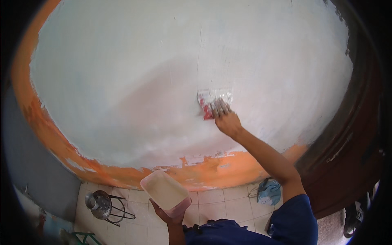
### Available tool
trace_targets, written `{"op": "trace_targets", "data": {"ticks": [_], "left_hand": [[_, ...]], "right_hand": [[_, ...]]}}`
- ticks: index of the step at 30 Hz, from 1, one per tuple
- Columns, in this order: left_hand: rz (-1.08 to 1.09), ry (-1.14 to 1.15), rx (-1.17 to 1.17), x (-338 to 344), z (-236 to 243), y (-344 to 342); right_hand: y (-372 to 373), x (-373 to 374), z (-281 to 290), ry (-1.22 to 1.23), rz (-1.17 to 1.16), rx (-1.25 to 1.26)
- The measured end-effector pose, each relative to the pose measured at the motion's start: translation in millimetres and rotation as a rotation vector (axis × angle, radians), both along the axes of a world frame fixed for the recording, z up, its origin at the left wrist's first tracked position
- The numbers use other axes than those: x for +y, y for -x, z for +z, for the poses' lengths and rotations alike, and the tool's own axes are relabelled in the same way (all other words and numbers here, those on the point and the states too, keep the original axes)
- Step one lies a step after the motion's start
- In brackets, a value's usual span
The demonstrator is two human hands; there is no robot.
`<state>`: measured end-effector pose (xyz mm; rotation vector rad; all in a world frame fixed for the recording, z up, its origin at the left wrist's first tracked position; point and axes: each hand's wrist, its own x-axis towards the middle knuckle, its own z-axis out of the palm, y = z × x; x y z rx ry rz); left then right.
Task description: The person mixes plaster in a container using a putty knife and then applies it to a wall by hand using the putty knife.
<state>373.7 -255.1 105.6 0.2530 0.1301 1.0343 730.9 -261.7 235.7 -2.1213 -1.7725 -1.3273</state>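
My right hand (pixel 224 116) grips a wide, flat spreader (pixel 206 105), red and smeared with white, pressed against the pale coated wall (pixel 147 73) a little right of its middle. The fingertips are white with filler and lie over the spreader's face. My left hand (pixel 171 214) is wrapped round the underside of a pinkish rectangular tub (pixel 188 202), low in the view in front of the wall's lower part. Pale cream filler (pixel 163 190) is in the tub. The wall's coating ends in ragged edges, with an orange band (pixel 208 171) round its left and lower sides.
A round stool (pixel 118 210) with a metal can (pixel 90 201) stands on the tiled floor (pixel 210 212), lower left. Green metal legs (pixel 81 237) show beside it. A blue bag (pixel 269 192) lies by the wall's foot. A grey wall (pixel 32 143) bounds the left, a dark red surface (pixel 351 155) the right.
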Motion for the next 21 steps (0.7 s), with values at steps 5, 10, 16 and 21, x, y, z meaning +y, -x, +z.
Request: {"op": "trace_targets", "data": {"ticks": [5,10,16,21], "left_hand": [[0.016,0.049,-0.071,-10.3,17.3,0.7],[0.192,0.053,0.064,-17.7,20.3,-2.8],[0.228,0.071,0.133,-16.3,-3.3,-12.2],[0.174,0.045,0.040,-12.3,-0.7,-17.1]], "right_hand": [[50.4,-27.5,43.3,0.237,-0.076,0.566],[17.3,-26.8,156.0,-0.495,0.137,-0.117],[-26.6,12.8,106.7,-0.173,-0.078,-0.134],[7.3,7.7,-3.9,0.053,-0.028,0.004]]}}
